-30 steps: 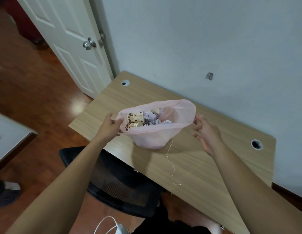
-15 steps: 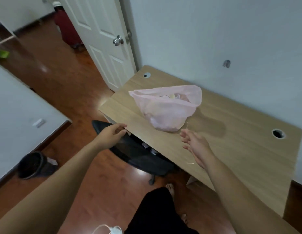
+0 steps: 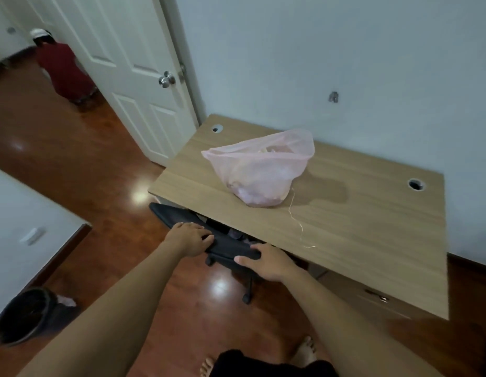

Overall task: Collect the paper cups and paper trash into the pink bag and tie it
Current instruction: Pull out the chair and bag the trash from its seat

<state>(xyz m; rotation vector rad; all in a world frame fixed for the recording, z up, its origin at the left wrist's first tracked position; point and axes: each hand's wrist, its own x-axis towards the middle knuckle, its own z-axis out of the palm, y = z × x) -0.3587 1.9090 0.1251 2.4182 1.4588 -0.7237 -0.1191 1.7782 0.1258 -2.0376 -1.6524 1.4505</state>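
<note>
The pink bag (image 3: 259, 170) sits on the desk (image 3: 372, 227), toward its back edge near the wall, mouth still open and untied, with pale paper shapes dimly visible inside; collecting looks done, since no loose cups or paper show on the desk, leaving only the tie. A thin string (image 3: 296, 221) lies on the desk just in front of the bag. Both hands have dropped from beside the bag 1.0 s ago: the left hand (image 3: 188, 240) and right hand (image 3: 266, 263) now curl their fingers over the black chair back (image 3: 225, 244) below the desk's front edge.
</note>
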